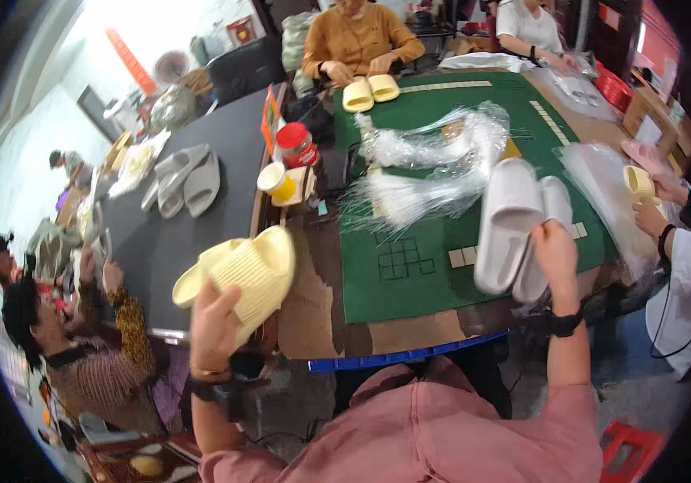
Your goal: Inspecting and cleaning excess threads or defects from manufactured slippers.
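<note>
The left hand [215, 326] has its grip clamped on a pair of yellow slippers [241, 274] lifted off the worktop's [410, 290] left edge, while the right hand [556, 256] clasps upright white slippers [510, 221] over its right side, the pairs well apart.

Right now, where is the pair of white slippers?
In the head view, right of centre: the right hand holds the white slippers over the green mat.
</note>
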A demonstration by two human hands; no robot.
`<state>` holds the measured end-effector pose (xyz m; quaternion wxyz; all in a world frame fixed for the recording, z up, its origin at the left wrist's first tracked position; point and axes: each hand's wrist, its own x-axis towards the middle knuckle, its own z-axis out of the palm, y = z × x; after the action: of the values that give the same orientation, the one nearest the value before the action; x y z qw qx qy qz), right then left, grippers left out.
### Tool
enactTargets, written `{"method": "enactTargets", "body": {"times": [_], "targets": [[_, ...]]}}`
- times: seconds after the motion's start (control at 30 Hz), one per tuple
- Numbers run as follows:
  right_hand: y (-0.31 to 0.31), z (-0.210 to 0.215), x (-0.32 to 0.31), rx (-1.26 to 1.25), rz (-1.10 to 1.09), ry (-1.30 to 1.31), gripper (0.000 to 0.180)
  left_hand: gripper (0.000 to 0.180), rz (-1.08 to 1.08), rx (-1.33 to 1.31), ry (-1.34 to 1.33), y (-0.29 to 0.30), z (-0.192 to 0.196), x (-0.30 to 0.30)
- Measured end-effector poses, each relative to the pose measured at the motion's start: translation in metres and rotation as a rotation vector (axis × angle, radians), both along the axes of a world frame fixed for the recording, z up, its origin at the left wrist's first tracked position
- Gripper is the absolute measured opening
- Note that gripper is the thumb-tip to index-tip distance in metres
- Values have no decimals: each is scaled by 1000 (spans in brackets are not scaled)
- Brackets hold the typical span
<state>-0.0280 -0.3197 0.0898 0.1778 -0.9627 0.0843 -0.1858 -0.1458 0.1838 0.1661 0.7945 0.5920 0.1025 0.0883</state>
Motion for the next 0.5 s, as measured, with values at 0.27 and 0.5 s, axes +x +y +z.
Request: {"method": "enactTargets", "body": {"times": [0.27, 0.5], "targets": [[32, -42, -29, 427, 333, 100, 31, 48, -537, 379, 134, -145, -62, 30], [64, -66, -57, 540, 465, 286, 41, 49, 101, 1327, -174, -90, -92, 56]]}}
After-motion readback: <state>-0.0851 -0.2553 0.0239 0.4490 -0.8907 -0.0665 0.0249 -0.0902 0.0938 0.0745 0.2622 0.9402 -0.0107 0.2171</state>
